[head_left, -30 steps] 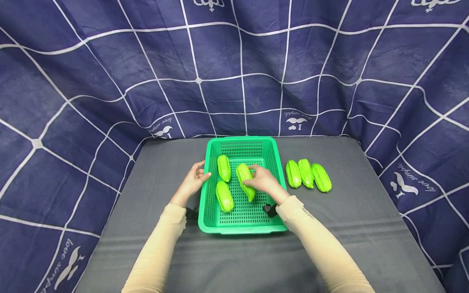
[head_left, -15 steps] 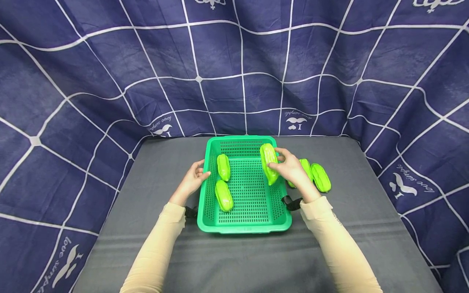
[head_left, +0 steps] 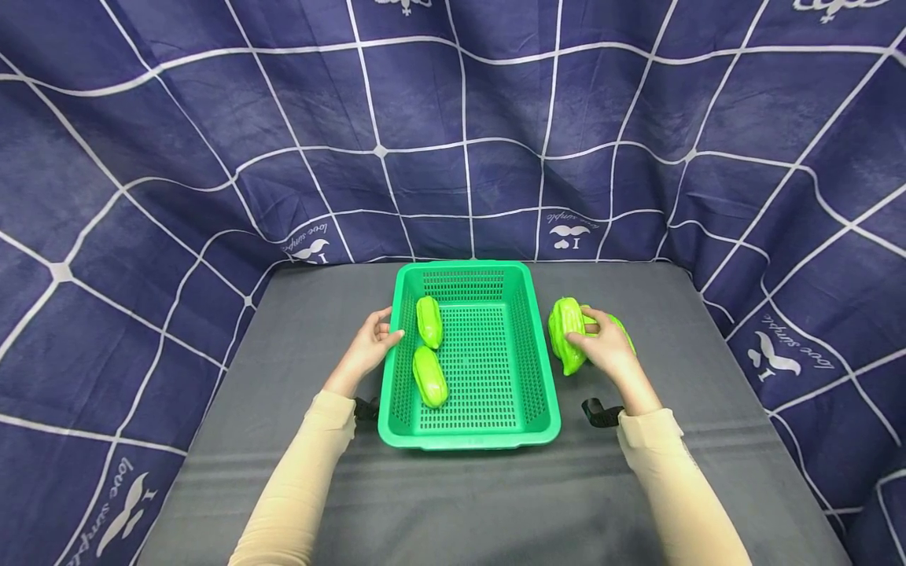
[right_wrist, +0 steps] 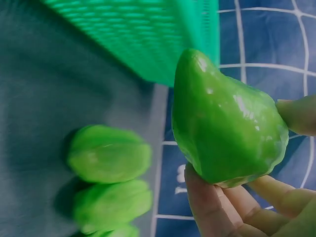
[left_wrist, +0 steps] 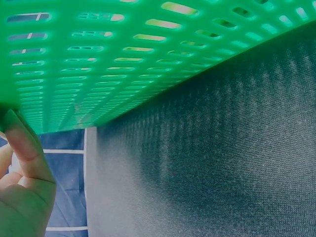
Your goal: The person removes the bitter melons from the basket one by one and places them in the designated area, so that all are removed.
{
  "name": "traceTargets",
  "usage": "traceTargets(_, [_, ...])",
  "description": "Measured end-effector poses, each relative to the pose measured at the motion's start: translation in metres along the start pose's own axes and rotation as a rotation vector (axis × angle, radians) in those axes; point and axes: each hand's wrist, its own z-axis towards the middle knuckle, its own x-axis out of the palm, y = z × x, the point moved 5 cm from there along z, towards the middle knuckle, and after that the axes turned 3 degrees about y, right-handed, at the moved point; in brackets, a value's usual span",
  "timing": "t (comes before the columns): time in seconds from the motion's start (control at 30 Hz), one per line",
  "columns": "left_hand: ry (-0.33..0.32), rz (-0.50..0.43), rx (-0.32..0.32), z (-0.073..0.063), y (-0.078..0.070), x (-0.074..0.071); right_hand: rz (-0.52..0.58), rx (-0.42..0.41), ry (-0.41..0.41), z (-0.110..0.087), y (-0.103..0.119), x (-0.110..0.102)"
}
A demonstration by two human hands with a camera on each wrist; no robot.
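My right hand (head_left: 607, 339) holds a bright green ridged gourd (head_left: 569, 330) with a pointed end, just right of the basket. The right wrist view shows thumb and fingers pinching this gourd (right_wrist: 224, 123) from opposite sides, above the table. Under and beside it lie several more green gourds (right_wrist: 109, 154), partly hidden by the hand in the head view. A green plastic basket (head_left: 467, 442) stands in the middle. My left hand (head_left: 370, 342) grips its left rim, thumb over the edge. In the left wrist view a bent finger (left_wrist: 29, 153) meets the basket wall (left_wrist: 113, 64).
Two green gourds, a far one (head_left: 429, 322) and a nearer one (head_left: 429, 377), lie along the basket's left side. The grey-covered table (head_left: 453, 503) ends at a blue checked curtain (head_left: 510, 181) behind and at both sides. Each wrist carries a black strap (head_left: 602, 413).
My right hand has lifted the gourd out of the basket and carried it right, over the rim, to the gourds on the table. The left hand has stayed at the left rim.
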Motion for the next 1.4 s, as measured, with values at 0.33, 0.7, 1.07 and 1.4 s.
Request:
traceTargets(0.33, [0.022,0.035,-0.049,0.001,0.000,0.002,-0.077,0.094,0.131,-0.014,-0.051,0.021])
traceTargets(0.7, [0.053,0.011,-0.099,-0.009,-0.023,0.001,-0.075,0.125,0.213,-0.026,-0.075,0.035])
traceTargets(1.07, [0.025,0.029,-0.091,0.002,0.000,0.002,-0.062,0.154,0.195,-0.024,-0.087,0.041])
traceTargets(1.4, [0.026,-0.007,-0.039,-0.002,-0.002,0.001,-0.051,0.154,0.170,-0.026,-0.086,0.041])
